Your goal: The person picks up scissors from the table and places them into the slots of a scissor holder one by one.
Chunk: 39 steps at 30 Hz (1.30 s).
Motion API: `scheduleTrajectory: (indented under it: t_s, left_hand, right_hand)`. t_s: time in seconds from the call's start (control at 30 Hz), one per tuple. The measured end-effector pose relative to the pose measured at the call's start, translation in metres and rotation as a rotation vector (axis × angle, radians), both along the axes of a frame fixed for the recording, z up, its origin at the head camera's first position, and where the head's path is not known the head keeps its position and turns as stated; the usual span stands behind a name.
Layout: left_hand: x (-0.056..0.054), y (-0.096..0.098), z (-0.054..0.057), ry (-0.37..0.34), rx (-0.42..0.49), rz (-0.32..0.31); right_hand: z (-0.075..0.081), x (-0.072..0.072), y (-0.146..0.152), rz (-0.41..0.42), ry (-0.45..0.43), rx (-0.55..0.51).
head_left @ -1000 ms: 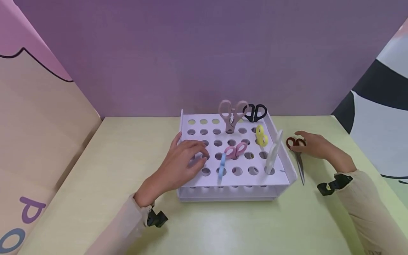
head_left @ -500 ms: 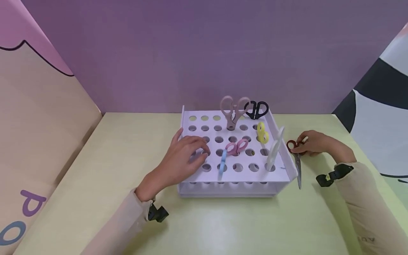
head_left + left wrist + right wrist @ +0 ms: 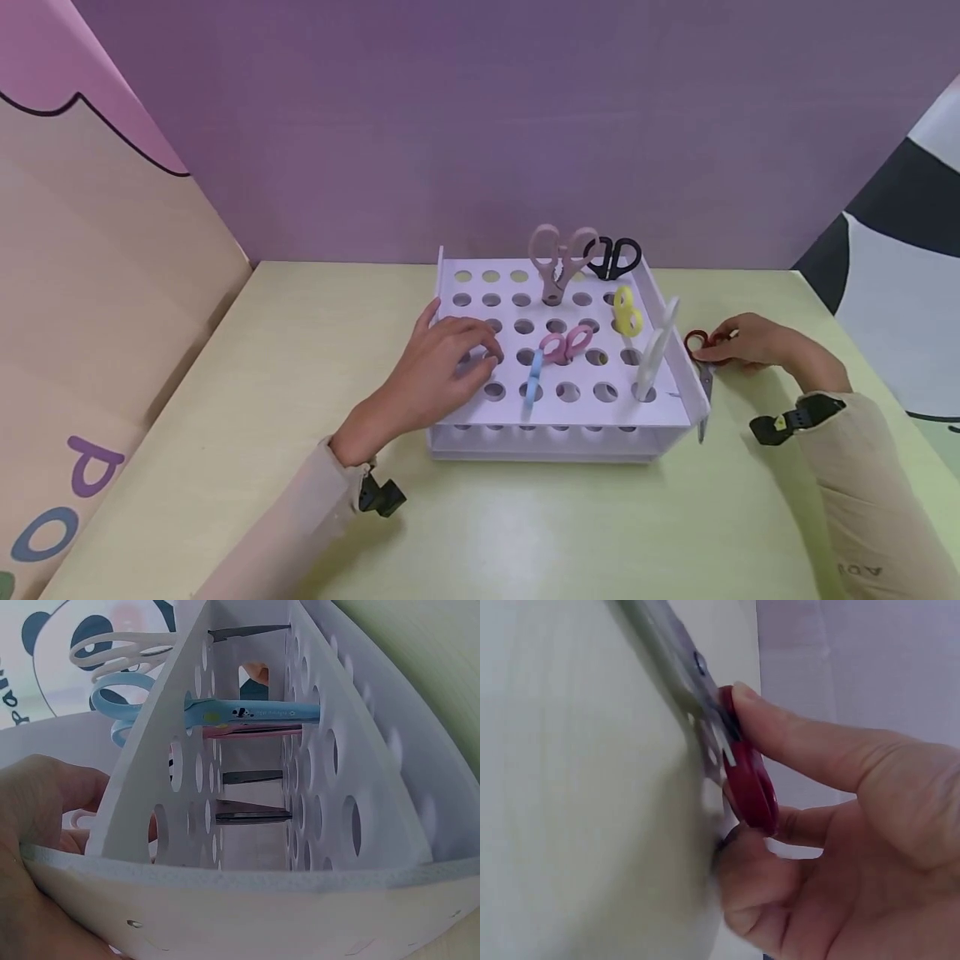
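A white perforated rack (image 3: 480,408) stands on the table, several scissors upright in its holes. My left hand (image 3: 431,375) grips its left side panel, fingers bent over the top sheet; the left wrist view shows the hand (image 3: 45,802) at that panel's edge. Right of the rack, my right hand (image 3: 750,342) pinches the red handle of a pair of scissors (image 3: 696,339). In the right wrist view, thumb and fingers hold the red scissors (image 3: 751,784), with metal blades slanting away close over the table. Part of the second handle loop is hidden by the fingers.
In the rack stand mauve scissors (image 3: 553,267), black scissors (image 3: 624,260), yellow scissors (image 3: 627,315), pink scissors (image 3: 566,343), blue scissors (image 3: 533,379) and white scissors (image 3: 656,350). A purple wall (image 3: 450,125) rises behind the table (image 3: 540,525), with printed panels at both sides.
My right hand has lifted slightly and tightened its pinch on the red scissors, whose blades have swung left toward the rack's side. My left hand keeps its place on the rack.
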<state>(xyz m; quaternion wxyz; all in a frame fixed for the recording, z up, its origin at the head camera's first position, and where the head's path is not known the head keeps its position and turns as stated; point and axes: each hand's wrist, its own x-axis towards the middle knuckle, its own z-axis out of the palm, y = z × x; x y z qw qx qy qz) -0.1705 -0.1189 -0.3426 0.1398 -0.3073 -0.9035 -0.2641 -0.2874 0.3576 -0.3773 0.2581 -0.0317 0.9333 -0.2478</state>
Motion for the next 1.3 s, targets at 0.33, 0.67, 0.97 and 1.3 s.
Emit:
scheduleTrajectory:
  t_s: [0.33, 0.67, 0.97, 1.3]
  left_hand:
    - [-0.002, 0.0, -0.001, -0.008, 0.014, -0.007]
    - [0.0, 0.001, 0.0, -0.033, 0.022, -0.002]
    - [0.001, 0.001, 0.002, -0.023, 0.037, -0.006]
    - [0.0, 0.001, 0.001, -0.021, 0.03, -0.003]
  right_hand:
    - [-0.007, 0.03, -0.01, -0.029, 0.213, -0.034]
    - [0.004, 0.071, -0.015, -0.061, 0.502, -0.15]
    - [0.054, 0.115, -0.048, -0.091, 0.811, -0.242]
    - [0.1, 0.156, -0.091, -0.049, 1.194, -0.291]
